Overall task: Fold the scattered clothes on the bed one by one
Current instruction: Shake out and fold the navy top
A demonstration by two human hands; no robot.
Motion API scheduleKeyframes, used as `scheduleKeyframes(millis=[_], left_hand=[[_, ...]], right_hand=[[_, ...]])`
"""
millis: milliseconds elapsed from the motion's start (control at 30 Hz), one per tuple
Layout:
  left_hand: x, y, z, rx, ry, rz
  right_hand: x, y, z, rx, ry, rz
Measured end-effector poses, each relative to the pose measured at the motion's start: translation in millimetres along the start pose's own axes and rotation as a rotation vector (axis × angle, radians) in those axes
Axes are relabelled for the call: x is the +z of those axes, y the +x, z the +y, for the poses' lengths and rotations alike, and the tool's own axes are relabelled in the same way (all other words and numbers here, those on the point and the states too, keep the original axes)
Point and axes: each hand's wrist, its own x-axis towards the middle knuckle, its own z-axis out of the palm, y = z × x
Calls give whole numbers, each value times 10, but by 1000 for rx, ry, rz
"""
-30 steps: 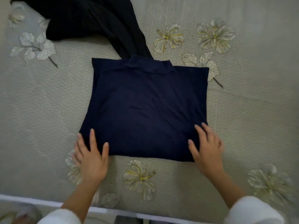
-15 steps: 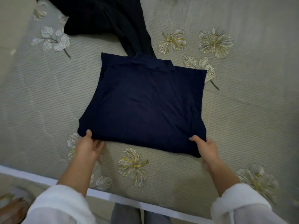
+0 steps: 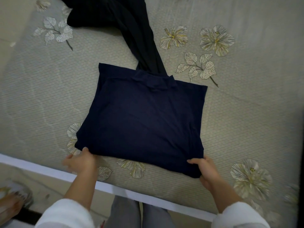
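Head view: floral bedspread bears navy garment; black clothes beyond.

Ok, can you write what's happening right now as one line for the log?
stage: folding navy top | left hand: grips near left corner | right hand: grips near right corner | black garment: unfolded, behind

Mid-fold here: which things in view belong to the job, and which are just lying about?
Job: navy top, pinched at its near corners by left hand and right hand; black garment, unfolded, beyond it.
Lying about: flowered bedsheet; white bed edge.
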Motion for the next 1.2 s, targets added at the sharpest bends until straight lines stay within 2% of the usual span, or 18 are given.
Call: scheduleKeyframes(millis=[33, 67, 167, 267, 333, 433, 500, 567, 667, 767, 833, 933, 1033, 1200], left_hand=[[8, -78, 1, 143, 124, 52], [21, -158, -14, 330, 213, 35], [114, -405, -156, 857, 474, -190], [254, -647, -365, 1145, 742, -518], [344, -714, -524, 1214, 977, -756], [413, -663, -637, 1108, 1247, -962], [425, -636, -610, 1088, 1303, -1012], [446, -638, -510, 987, 1276, -1114], [468, -625, -211, 599, 959, -1284], [321, -510, 103, 51, 398, -1262], [205, -363, 205, -149, 169, -1255], [65, -142, 295, -307, -24, -1228], [-39, 72, 382, -381, -164, -1176], [-225, 497, 554, -426, -351, -1112]], right_hand=[[10, 5, -2, 1, 5, 1], [24, -2, -11, 1, 12, -10], [49, -63, -52, -3, 59, -77], [53, -110, -73, 9, 120, -99], [70, -145, -93, 28, 170, -114], [121, -208, -149, 49, 243, -137], [200, -263, -220, 49, 253, -155], [335, -335, -320, 36, 252, -169], [610, -459, -504, -21, 254, -179], [948, -574, -690, -71, 240, -238], [1221, -630, -782, -94, 213, -298], [1674, -663, -860, -164, 149, -391], [2183, -690, -899, -283, 43, -489], [2935, -626, -734, -334, -402, -597]])
